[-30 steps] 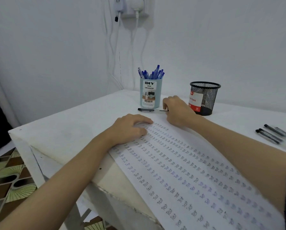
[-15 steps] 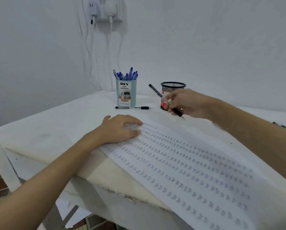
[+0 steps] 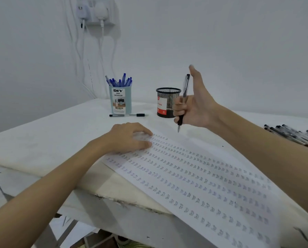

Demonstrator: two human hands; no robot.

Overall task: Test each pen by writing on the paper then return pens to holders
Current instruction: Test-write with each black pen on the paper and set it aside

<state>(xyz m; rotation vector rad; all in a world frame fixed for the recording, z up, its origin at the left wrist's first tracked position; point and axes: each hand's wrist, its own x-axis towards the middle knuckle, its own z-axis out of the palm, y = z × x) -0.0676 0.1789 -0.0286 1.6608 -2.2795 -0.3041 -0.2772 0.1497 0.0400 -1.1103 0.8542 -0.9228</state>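
Observation:
My right hand (image 3: 194,106) grips a black pen (image 3: 184,97) upright, tip down, with the thumb stretched up, raised above the top edge of the paper. The long white paper (image 3: 194,185) is covered with rows of small written marks. My left hand (image 3: 128,136) rests flat on the paper's upper left corner. A light-blue holder (image 3: 121,102) stands at the back with several blue pens (image 3: 120,81) in it. A black mesh holder (image 3: 166,102) stands just left of my right hand. One black pen (image 3: 128,115) lies on the table in front of the blue holder.
Several black pens (image 3: 292,134) lie in a heap at the right edge of the white table (image 3: 51,136). A wall socket with plugs and hanging cables (image 3: 97,17) sits above the table's back corner. The table's front edge is chipped.
My right hand lifted the black pen from a slant near the mesh holder to upright, thumb raised. The view shifted a little. My left hand stayed on the paper.

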